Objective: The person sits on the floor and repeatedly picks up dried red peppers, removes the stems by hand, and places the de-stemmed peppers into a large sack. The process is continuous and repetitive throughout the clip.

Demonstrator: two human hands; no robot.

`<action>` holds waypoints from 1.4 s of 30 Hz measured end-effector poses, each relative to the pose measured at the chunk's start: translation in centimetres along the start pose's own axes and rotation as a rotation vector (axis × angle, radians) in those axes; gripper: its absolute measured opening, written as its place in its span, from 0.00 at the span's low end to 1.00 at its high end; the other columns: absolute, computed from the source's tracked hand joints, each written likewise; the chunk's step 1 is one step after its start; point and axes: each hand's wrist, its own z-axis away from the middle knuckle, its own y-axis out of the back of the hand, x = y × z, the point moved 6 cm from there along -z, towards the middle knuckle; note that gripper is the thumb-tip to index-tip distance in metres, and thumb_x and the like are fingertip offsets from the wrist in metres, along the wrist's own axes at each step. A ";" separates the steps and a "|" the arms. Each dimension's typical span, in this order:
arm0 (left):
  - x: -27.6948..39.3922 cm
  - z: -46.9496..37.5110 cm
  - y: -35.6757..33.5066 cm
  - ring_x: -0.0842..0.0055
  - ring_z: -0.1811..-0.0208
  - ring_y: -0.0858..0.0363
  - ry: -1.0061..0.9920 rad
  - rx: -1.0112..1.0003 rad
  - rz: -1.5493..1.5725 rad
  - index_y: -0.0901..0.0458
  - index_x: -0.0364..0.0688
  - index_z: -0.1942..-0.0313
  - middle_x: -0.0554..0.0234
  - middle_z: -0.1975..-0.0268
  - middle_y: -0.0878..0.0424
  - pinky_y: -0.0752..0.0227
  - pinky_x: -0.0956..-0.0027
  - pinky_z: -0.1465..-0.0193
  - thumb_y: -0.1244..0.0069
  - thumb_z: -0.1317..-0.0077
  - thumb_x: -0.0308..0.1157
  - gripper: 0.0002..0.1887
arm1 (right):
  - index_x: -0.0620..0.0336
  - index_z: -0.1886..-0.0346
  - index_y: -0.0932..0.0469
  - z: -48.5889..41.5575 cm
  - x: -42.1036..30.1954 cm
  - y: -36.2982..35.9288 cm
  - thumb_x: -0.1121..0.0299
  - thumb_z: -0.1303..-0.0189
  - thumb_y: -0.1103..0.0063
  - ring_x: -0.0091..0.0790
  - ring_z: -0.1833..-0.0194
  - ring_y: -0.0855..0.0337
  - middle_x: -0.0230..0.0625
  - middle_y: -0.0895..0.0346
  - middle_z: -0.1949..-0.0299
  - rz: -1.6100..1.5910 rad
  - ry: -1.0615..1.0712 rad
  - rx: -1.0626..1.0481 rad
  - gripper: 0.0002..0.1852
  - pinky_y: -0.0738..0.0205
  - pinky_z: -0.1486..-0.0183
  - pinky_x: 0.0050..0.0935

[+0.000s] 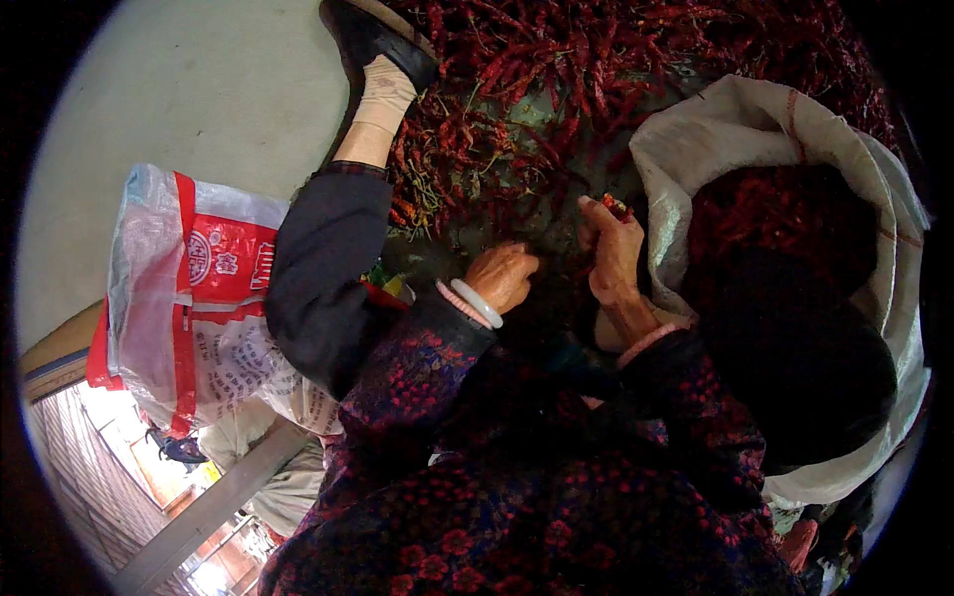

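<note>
My right hand [617, 249] is raised beside an open white woven sack [671, 223]. Red and orange bits of dried chili pepper [616, 205] show between its curled fingers. Lower and to the left, my left hand [503, 276] has its fingers bent inward, and whatever lies inside them is hidden. A white bangle [477, 303] and a pink beaded one circle that wrist. Dried red chilies [566, 63] spread over the floor beyond both hands. Closer to my foot, a looser patch of chilies [447, 160] shows pale stems. More red chilies [782, 216] lie inside the sack.
My left leg [328, 231], in dark trousers and a black shoe [384, 45], stretches along the chilies. A red and white woven bag [223, 253] bearing writing stands left of it on the pale floor [186, 97]. A dark rounded shape [805, 372] covers part of the sack's mouth.
</note>
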 end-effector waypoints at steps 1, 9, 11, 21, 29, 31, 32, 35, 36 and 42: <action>0.2 -0.9 -0.2 0.53 0.66 0.28 0.058 -0.019 0.000 0.25 0.34 0.73 0.47 0.71 0.27 0.34 0.56 0.65 0.54 0.60 0.19 0.10 | 0.53 0.79 0.33 -0.1 0.0 0.1 0.73 0.54 0.41 0.17 0.88 0.45 0.20 0.40 0.86 0.003 -0.003 -0.001 0.09 0.54 0.86 0.19; -2.7 -5.5 -1.6 0.57 0.66 0.24 0.354 0.393 -0.154 0.25 0.42 0.65 0.50 0.68 0.22 0.31 0.59 0.66 0.51 0.50 0.25 0.10 | 0.53 0.80 0.33 0.3 0.0 -0.4 0.71 0.52 0.41 0.17 0.89 0.46 0.20 0.43 0.89 -0.026 -0.088 0.028 0.09 0.54 0.88 0.19; -3.6 -5.2 -1.6 0.59 0.67 0.24 0.336 0.498 -0.025 0.23 0.44 0.67 0.52 0.67 0.23 0.32 0.61 0.66 0.47 0.53 0.28 0.11 | 0.53 0.80 0.32 0.1 0.3 -0.5 0.70 0.51 0.42 0.17 0.89 0.45 0.21 0.43 0.89 -0.009 -0.085 0.007 0.08 0.54 0.88 0.19; -7.0 -2.8 6.7 0.80 0.79 0.25 0.374 0.547 0.818 0.31 0.36 0.65 0.59 0.75 0.22 0.34 0.80 0.75 0.62 0.46 0.18 0.08 | 0.59 0.72 0.27 0.0 0.3 -1.3 0.64 0.45 0.46 0.18 0.85 0.38 0.29 0.28 0.81 0.155 -0.089 -0.153 0.08 0.48 0.85 0.16; -1.1 -0.9 7.3 0.58 0.64 0.25 0.135 0.478 0.193 0.30 0.39 0.57 0.49 0.67 0.25 0.32 0.65 0.62 0.63 0.53 0.13 0.21 | 0.60 0.63 0.25 3.3 -3.7 -5.4 0.76 0.50 0.44 0.29 0.70 0.24 0.35 0.23 0.66 0.637 0.785 -0.444 0.09 0.31 0.70 0.24; -0.1 -0.8 7.3 0.56 0.61 0.25 0.030 0.406 0.167 0.30 0.39 0.57 0.46 0.64 0.24 0.32 0.63 0.60 0.64 0.53 0.13 0.21 | 0.60 0.63 0.25 4.1 -4.0 -6.2 0.76 0.52 0.44 0.35 0.67 0.23 0.38 0.23 0.65 0.762 0.948 -0.480 0.11 0.29 0.69 0.27; 0.1 -0.6 7.0 0.56 0.57 0.26 -0.004 0.344 0.163 0.29 0.39 0.56 0.45 0.61 0.24 0.32 0.62 0.58 0.66 0.52 0.14 0.22 | 0.60 0.63 0.25 4.5 -4.0 -6.6 0.77 0.53 0.43 0.37 0.65 0.22 0.39 0.24 0.65 0.826 1.006 -0.487 0.11 0.29 0.68 0.29; 0.8 -0.5 7.6 0.59 0.61 0.24 -0.116 0.314 0.184 0.29 0.39 0.57 0.48 0.65 0.24 0.32 0.65 0.59 0.67 0.52 0.14 0.21 | 0.59 0.64 0.24 4.7 -3.9 -6.9 0.76 0.55 0.43 0.42 0.67 0.22 0.43 0.24 0.68 0.972 0.931 -0.479 0.11 0.29 0.68 0.32; 0.7 -0.8 7.6 0.60 0.62 0.24 -0.082 0.269 0.238 0.30 0.39 0.57 0.49 0.66 0.24 0.32 0.66 0.60 0.67 0.52 0.14 0.21 | 0.59 0.65 0.24 4.2 -3.6 -6.5 0.76 0.55 0.42 0.42 0.68 0.22 0.43 0.24 0.70 0.974 0.846 -0.477 0.10 0.29 0.69 0.32; 0.7 -1.3 7.9 0.66 0.70 0.24 -0.016 0.050 0.371 0.32 0.40 0.55 0.55 0.74 0.26 0.32 0.69 0.64 0.67 0.54 0.14 0.23 | 0.62 0.67 0.23 2.6 -2.1 -5.6 0.68 0.53 0.42 0.37 0.75 0.24 0.44 0.25 0.78 0.855 0.382 -0.549 0.11 0.33 0.70 0.29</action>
